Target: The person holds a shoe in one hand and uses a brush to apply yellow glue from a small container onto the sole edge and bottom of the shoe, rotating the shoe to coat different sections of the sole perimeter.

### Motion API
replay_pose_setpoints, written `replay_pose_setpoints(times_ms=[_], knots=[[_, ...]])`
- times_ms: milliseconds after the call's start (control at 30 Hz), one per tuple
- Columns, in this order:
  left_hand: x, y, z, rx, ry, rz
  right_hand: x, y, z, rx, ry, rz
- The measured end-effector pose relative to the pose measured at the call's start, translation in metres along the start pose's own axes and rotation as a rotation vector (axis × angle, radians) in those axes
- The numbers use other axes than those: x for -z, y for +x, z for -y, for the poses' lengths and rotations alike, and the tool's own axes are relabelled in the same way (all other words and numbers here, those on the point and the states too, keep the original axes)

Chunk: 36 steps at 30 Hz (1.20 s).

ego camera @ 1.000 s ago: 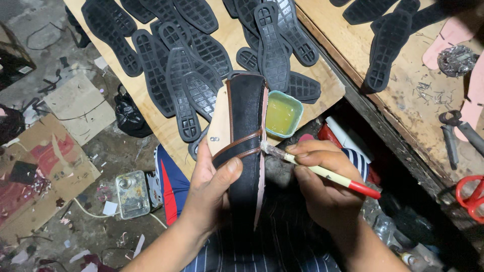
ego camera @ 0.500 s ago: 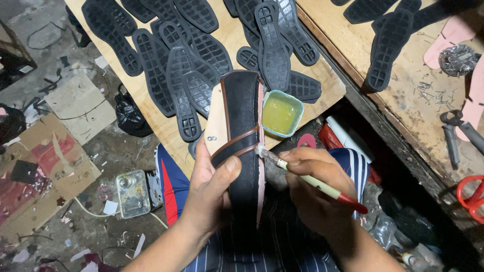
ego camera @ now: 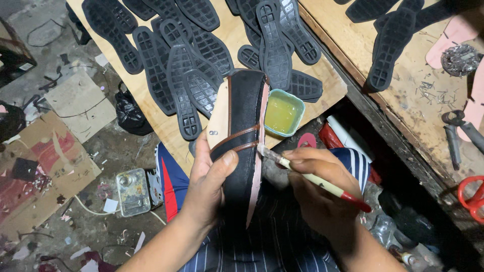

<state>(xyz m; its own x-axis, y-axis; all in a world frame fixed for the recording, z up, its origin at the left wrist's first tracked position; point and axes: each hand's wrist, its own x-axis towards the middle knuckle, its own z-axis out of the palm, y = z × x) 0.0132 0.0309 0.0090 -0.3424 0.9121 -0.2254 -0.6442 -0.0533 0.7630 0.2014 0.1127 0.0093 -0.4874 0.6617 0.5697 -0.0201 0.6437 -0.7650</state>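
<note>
Head view, the only one. My left hand is closed around the black shoe upper, thumb pressed across its brown strap, fingers wrapped behind; I hold it upright over my lap with the pink edge turned right, which puts that edge where the brush can get at it. My right hand pinches one brush by its pale handle, fingers curled tight, red end pointing back toward me; the bristles touch the pink edge of the upper just below the strap. One small teal tub of yellowish glue sits at the corner of the plywood board, just beside the upper, probably so that dipping is a short reach. Black rubber soles lie tread-up, overlapping on the board; I count roughly fifteen here, some cut off by the frame. Two or three more lie on the bench at right, with one pair of pincers and one red-handled pair of scissors, partly out of frame.
</note>
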Motion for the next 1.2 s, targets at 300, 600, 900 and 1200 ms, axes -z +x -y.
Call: replay_pose_setpoints(times_ms=[300, 600, 900, 1200], knots=[[0.0, 0.002, 0.002, -0.061, 0.039, -0.002, -0.003, 0.001, 0.002, -0.02, -0.021, 0.039], [-0.001, 0.005, 0.002, -0.081, 0.045, -0.007, -0.004, -0.001, 0.008, -0.069, 0.026, 0.034], [-0.004, 0.005, 0.001, -0.052, -0.006, -0.05, 0.001, -0.006, 0.012, -0.068, 0.047, 0.121], [0.006, 0.01, 0.005, -0.013, -0.015, -0.12, 0.016, -0.017, 0.004, -0.164, 0.167, 0.306]])
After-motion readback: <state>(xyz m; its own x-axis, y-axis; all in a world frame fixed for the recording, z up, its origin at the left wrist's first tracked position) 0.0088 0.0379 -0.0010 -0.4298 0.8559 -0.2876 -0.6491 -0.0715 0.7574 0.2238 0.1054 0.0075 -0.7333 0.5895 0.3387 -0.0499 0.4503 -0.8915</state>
